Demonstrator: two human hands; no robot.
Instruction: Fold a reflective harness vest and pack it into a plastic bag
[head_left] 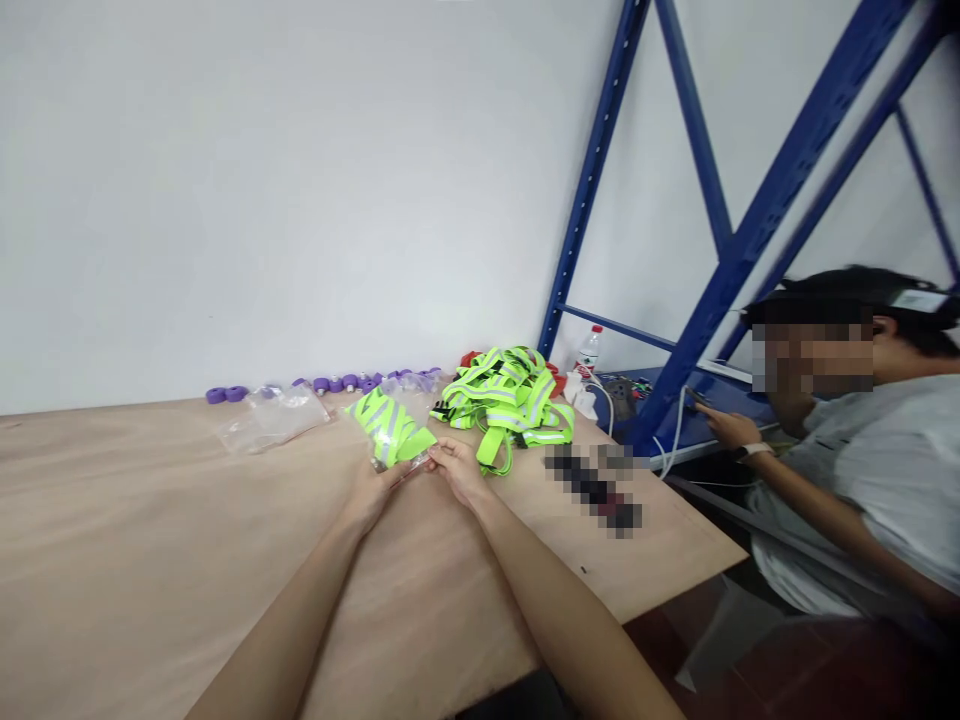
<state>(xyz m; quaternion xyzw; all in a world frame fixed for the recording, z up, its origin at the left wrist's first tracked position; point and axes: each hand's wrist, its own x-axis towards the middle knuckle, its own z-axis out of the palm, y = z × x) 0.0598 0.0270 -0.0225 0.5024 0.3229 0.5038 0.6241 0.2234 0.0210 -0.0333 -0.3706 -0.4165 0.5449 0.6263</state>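
Observation:
Neon-yellow reflective straps in a clear plastic bag [390,428] lie between my hands over the table. My left hand [375,490] grips the bag's near left edge, its thumb on top. At the near right corner of the same bag, the fingers of my right hand [456,468] pinch the plastic. Just beyond my right hand is a heaped pile of loose neon-yellow reflective straps [517,395] with silver stripes. Some red material shows behind that pile.
A crumpled clear plastic bag [274,420] and several purple pieces [349,383] lie along the wall. A water bottle [589,350] stands near the blue rack [592,180]. Blurred dark items [592,490] lie at right. A seated person [885,480] beyond the table's right edge holds a phone.

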